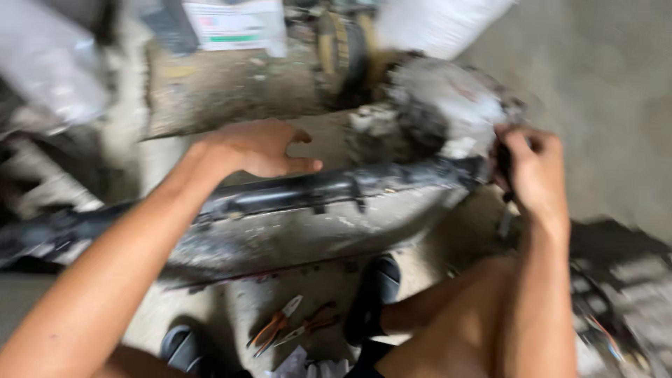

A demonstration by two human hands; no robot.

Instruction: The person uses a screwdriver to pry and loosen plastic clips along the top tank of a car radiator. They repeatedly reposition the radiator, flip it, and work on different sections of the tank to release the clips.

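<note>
across the middle of the frame lies the long dark radiator; steady it with your open left hand while your right hand, clenched on a dark tool, works slowly.

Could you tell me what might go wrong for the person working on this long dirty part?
The right hand grips a dark tool at the end of the long black part; a slip could hurt the fingers. The left hand rests open, so the part may shift. Pliers lie beside the sandalled feet.
</note>
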